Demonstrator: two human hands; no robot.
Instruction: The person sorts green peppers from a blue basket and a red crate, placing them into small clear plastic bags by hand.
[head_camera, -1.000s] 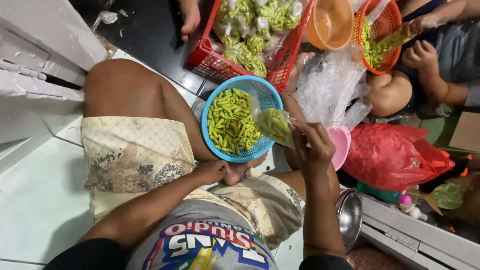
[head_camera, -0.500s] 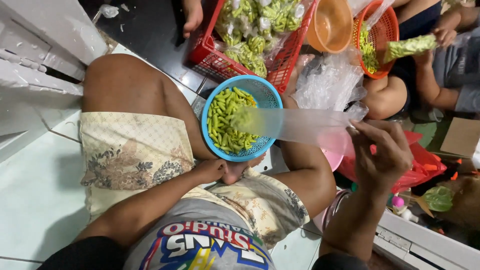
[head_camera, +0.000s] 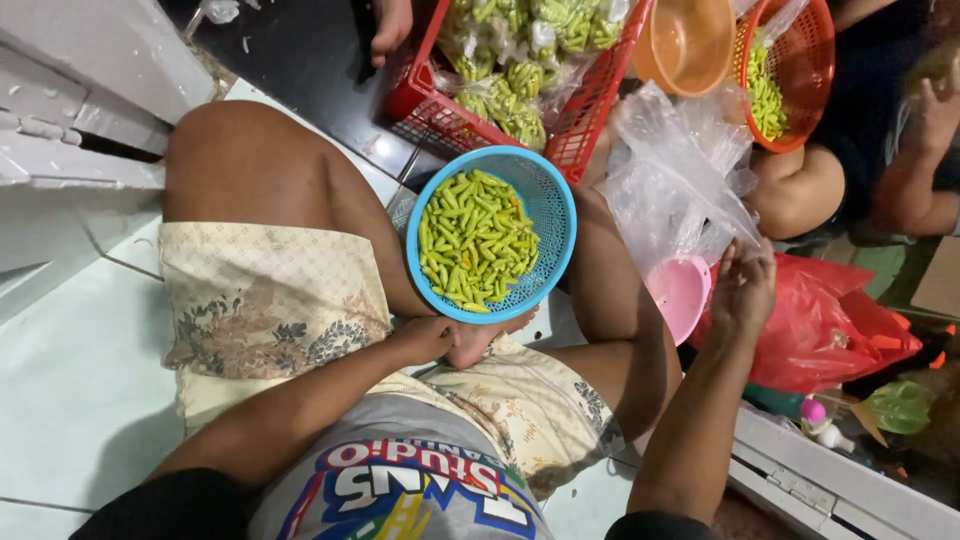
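Note:
A round blue basket (head_camera: 548, 205) full of small green chillies (head_camera: 475, 240) rests on my crossed legs. My left hand (head_camera: 428, 336) lies against my foot just below the basket's rim, its fingers tucked out of sight. To the right of my knee, my right hand (head_camera: 745, 285) is raised at a pile of clear plastic bags (head_camera: 675, 170). Its fingertips pinch the lower edge of one bag. A pink bowl (head_camera: 678, 292) sits right beside that hand.
A red crate (head_camera: 425, 105) of bagged chillies stands ahead, another person's hand (head_camera: 390, 25) at its rim. An orange bowl (head_camera: 690, 45) and an orange basket of chillies (head_camera: 795, 75) sit far right by a seated person. A red plastic bag (head_camera: 840, 330) lies at right.
My right hand held a filled bag of chillies over the blue basket, swung it out to the right, and is now at the pile of clear bags without it. My left hand stayed put.

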